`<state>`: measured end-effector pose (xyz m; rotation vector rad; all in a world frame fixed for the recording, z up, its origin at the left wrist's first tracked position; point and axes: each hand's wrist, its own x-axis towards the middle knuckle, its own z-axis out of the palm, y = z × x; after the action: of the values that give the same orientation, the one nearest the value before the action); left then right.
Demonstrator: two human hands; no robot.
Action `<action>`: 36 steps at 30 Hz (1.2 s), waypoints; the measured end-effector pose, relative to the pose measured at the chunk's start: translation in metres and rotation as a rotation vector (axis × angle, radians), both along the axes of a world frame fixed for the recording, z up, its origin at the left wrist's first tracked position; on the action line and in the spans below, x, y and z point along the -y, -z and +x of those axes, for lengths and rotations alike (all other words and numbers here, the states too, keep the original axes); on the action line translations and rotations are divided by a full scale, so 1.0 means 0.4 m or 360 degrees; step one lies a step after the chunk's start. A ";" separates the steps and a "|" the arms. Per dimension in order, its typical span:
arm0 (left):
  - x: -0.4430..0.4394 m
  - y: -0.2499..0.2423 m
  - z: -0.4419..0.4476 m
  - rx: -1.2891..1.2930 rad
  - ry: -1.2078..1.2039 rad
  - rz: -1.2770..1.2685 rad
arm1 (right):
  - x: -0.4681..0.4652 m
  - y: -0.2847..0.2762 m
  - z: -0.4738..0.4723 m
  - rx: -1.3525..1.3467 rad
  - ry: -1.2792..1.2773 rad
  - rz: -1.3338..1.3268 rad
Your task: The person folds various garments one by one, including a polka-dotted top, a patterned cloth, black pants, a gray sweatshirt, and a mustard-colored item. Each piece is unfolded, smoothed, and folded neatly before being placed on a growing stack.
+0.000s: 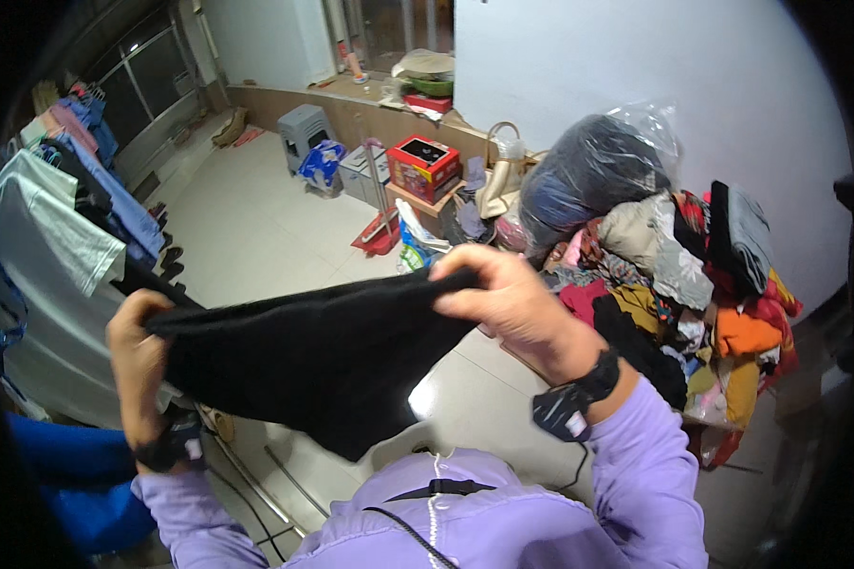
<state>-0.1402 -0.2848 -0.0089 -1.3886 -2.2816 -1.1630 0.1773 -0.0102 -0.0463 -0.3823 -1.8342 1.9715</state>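
Note:
A black cloth garment point(313, 355) is stretched in the air in front of my body, its lower part hanging down to a blunt point. My left hand point(139, 355) grips its left end, the thumb and fingers pinching the edge. At the upper right corner, my right hand point(502, 299) pinches the same edge between thumb and fingers. Both wrists wear black straps with small devices. What kind of garment it is, I cannot tell.
A rack of hanging clothes point(64, 227) stands at the left, above blue fabric point(78, 484). Piled clothes point(647, 284) and a stuffed clear plastic bag point(598, 171) lie at the right. A red dustpan point(378, 235), a red box point(423, 169) and a grey stool point(304, 131) are farther back.

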 end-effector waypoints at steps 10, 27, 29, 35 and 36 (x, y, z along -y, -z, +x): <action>-0.206 0.035 0.001 0.0074 0.0444 -0.0416 | -0.097 -0.029 0.102 0.0106 0.0395 0.0469; -0.266 0.060 0.030 0.0826 0.1146 -0.0432 | -0.055 -0.102 0.245 0.0496 0.0502 0.1196; -0.283 0.068 0.052 0.0793 0.1177 -0.0411 | -0.040 -0.113 0.279 0.0611 0.0419 0.1311; -0.333 0.090 0.130 0.0736 0.1108 -0.0404 | 0.011 -0.091 0.347 0.0777 0.0096 0.1226; -0.340 0.095 0.141 0.0682 0.1034 -0.0400 | 0.016 -0.080 0.355 0.0803 0.0078 0.1136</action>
<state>-0.0839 -0.1486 -0.0469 -2.2858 -2.3792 -1.5084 0.3192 -0.0167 -0.0144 -0.7149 -2.6422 1.1149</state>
